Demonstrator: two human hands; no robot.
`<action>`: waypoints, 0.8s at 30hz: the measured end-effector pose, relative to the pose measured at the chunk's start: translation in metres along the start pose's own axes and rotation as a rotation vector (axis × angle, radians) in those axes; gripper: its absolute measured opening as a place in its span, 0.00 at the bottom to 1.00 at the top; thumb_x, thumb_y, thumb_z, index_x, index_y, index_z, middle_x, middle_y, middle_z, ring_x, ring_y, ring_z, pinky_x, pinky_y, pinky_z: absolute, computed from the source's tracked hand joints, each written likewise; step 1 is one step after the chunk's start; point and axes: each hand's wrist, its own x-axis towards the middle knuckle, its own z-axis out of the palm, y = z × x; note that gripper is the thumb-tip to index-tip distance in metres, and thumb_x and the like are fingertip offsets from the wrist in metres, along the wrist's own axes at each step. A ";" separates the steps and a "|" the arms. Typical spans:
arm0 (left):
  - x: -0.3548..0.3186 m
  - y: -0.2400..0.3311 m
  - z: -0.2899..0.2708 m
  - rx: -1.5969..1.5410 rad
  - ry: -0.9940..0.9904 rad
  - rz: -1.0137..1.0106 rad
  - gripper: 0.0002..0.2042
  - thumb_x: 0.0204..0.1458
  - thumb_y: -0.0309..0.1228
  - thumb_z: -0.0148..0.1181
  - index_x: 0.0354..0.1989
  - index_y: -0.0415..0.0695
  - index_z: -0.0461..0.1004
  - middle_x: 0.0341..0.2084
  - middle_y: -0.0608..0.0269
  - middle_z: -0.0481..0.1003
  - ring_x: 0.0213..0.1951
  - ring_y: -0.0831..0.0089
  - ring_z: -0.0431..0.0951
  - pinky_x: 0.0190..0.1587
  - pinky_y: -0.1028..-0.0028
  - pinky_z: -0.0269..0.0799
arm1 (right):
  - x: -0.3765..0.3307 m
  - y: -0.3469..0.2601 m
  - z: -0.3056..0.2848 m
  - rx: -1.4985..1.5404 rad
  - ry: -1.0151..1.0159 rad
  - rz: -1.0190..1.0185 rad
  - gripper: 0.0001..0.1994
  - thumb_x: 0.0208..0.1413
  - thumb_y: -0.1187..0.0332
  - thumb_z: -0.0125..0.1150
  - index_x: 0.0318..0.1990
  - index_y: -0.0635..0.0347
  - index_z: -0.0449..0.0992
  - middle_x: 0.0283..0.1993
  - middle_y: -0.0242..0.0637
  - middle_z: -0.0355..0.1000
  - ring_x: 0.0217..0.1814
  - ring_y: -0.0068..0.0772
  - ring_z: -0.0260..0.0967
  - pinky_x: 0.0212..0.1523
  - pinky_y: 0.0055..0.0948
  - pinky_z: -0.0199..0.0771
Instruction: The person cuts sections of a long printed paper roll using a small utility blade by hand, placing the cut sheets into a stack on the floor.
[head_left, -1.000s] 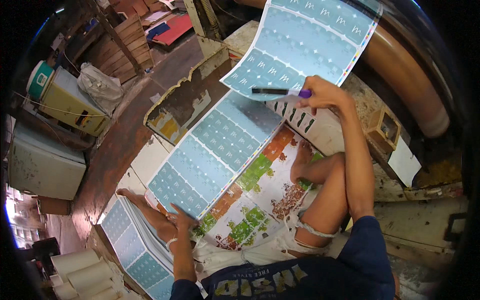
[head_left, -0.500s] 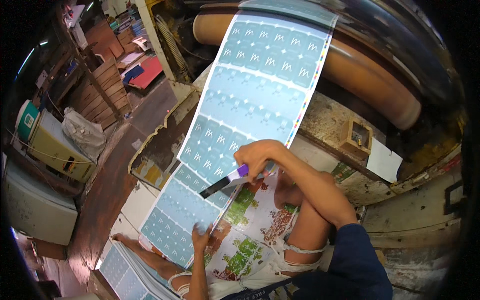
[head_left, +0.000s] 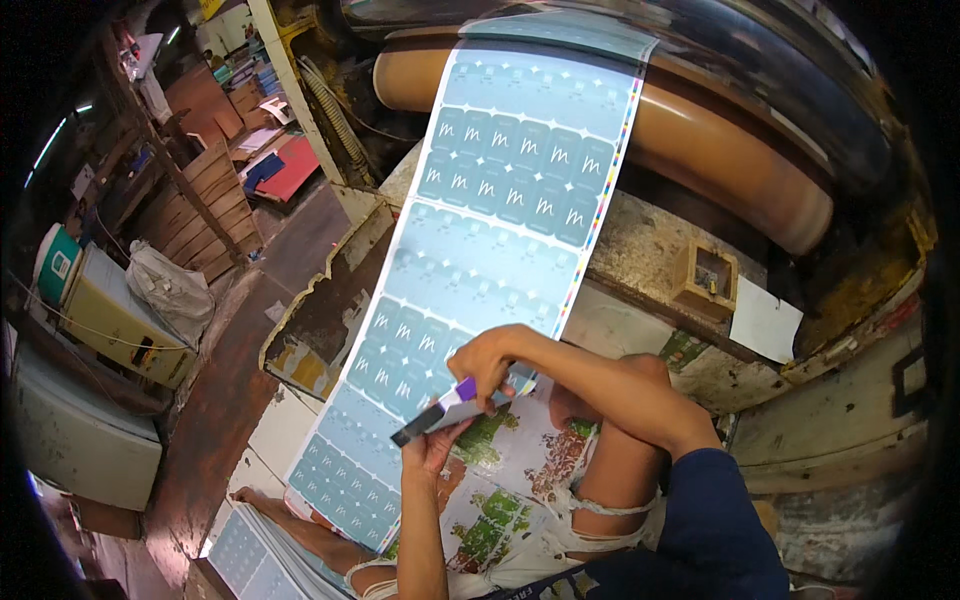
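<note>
A long printed sheet, pale blue with darker teal panels, slopes down from a roller toward my lap. My right hand is closed on a flat, knife-like blade with a purple band and a dark end. The blade lies across the sheet's right part and points to the lower left. Beside its dark end, at the sheet's right edge, is my left hand. Its fingers look stretched apart, partly hidden by the blade. The sheet's lower end rests near my left leg.
An orange-brown roller spans the machine ahead. On its ledge are a small wooden box and a white paper. A stack of printed sheets stands at the lower left. A pale cabinet and a white sack are farther left.
The sheet has slid down from the roller, its printed rows now lower. My right hand has moved down and left with the blade; my left hand has risen toward it.
</note>
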 end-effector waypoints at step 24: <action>-0.167 0.036 -0.105 0.532 0.426 0.475 0.26 0.51 0.21 0.64 0.57 0.37 0.60 0.47 0.54 0.71 0.46 0.65 0.75 0.47 0.68 0.74 | -0.133 0.140 -0.021 0.126 2.252 0.431 0.11 0.55 0.64 0.58 0.39 0.63 0.79 0.23 0.47 0.74 0.26 0.44 0.75 0.29 0.39 0.71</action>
